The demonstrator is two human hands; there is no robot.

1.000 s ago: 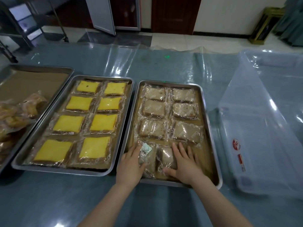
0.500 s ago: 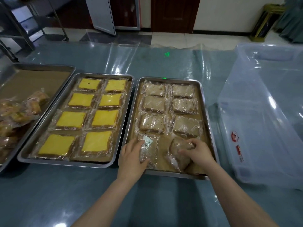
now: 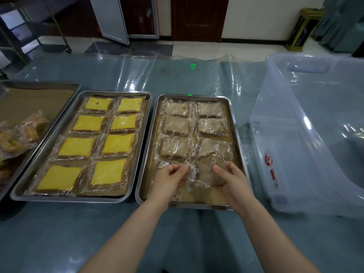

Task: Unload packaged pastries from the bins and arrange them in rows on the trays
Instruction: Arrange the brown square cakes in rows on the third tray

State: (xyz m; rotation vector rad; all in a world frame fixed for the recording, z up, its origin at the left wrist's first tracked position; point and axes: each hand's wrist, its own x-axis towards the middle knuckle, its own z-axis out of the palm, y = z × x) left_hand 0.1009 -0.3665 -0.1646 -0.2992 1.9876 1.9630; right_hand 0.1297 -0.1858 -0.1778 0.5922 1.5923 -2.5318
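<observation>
Over the near edge of the tray (image 3: 197, 206) the left hand (image 3: 169, 178), now off the neighbouring packet (image 3: 163, 164), pinches the brown pastry packet (image 3: 208, 172) by its wrapper while the right hand (image 3: 232, 180) grips its side — the bin (image 3: 295, 154) has a red label (image 3: 268, 159), unreadable.

A clear plastic sheet (image 3: 137, 75) covers the blue-grey table (image 3: 59, 233); behind stand a dark door (image 3: 199, 16) and a gold bin (image 3: 303, 30).

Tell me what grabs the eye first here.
Eight bright yellow cakes in two neat rows fill the middle tray. At the near end of the right tray, the left grip and right grip, both bare hands, hold one wrapped brown pastry; six more lie in pairs behind it. A big clear bin stands far right.
</observation>
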